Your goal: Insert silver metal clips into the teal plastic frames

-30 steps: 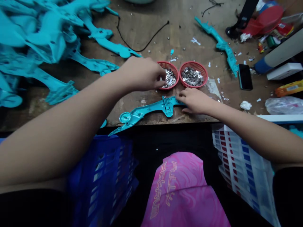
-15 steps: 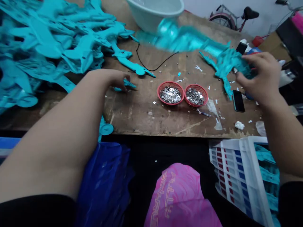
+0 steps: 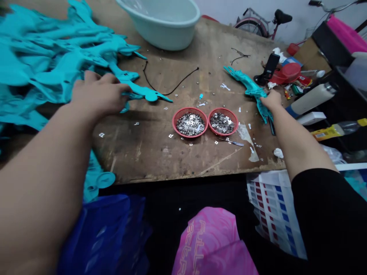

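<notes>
My left hand [image 3: 99,93] is at the right side of a big heap of turquoise plastic parts [image 3: 43,72]. Its fingers curl down on a turquoise plastic part [image 3: 125,108], most of which the hand hides. Across the bench, my right hand [image 3: 272,101] closes on the near end of another long turquoise plastic part [image 3: 249,86], which slants over the tabletop. Two red baskets [image 3: 175,128] [image 3: 235,128] stand side by side between the hands, holding small shiny metal pieces [image 3: 190,124].
A pale basin [image 3: 172,32] stands at the back. A black cord [image 3: 183,84], a screwdriver-like tool [image 3: 235,143] and scattered metal bits lie on the wooden bench [image 3: 149,152]. A bottle [image 3: 312,99] and clutter fill the right side. White [image 3: 275,210] and blue [image 3: 100,229] crates flank my lap.
My left hand has moved left towards the heap. The blurred turquoise part that stretched across the back now lies still near my right hand, whose fingers have closed. The view has shifted.
</notes>
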Motion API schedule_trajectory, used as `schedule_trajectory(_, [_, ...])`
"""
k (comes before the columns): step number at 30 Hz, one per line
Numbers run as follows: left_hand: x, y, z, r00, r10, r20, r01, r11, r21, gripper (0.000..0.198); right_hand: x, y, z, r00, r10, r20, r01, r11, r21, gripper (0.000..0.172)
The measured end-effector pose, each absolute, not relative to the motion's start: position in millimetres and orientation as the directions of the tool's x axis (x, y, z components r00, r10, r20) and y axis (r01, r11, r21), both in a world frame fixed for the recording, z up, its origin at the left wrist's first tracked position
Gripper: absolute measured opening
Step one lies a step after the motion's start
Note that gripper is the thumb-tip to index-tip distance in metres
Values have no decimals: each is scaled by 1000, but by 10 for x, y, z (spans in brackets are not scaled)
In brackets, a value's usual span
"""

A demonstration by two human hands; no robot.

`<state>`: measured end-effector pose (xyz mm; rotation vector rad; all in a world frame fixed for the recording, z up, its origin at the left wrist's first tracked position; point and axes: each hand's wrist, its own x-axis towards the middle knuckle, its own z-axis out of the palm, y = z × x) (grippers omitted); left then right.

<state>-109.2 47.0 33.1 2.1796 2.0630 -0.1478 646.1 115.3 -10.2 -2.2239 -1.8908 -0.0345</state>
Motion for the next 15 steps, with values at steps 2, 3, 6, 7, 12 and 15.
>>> schedule_trajectory(2, [-924, 333, 480, 60, 996, -62, 986, -49, 159, 126, 6315, 1147, -84, 426, 903, 66, 895, -409, -177, 64])
schedule_trajectory(3, [-859, 287, 540, 66, 998, -22, 973, -60, 222, 122, 6243, 1144, -72, 459, 887, 55, 875, -441, -202, 62])
schedule_trajectory(6, [-732, 241, 667, 90, 991, 103, 921, -122, 369, 115, 6024, 1146, -23, 434, 884, 172, 871, -363, -331, 46])
schedule_trajectory(7, [-705, 248, 708, 87, 981, 174, 893, -154, 423, 108, 5925, 1152, 0, 448, 859, 246, 867, -350, -355, 47])
schedule_trajectory(12, [-534, 209, 1159, 411, 790, 455, 662, -601, 447, 89, 4909, 999, 202, -29, 955, 296, 937, 129, -326, 55])
schedule_trajectory(15, [-282, -21, 1624, 704, 662, 257, 619, -750, 233, 99, 3970, 565, 466, -386, 886, 257, 769, 463, -442, 83])
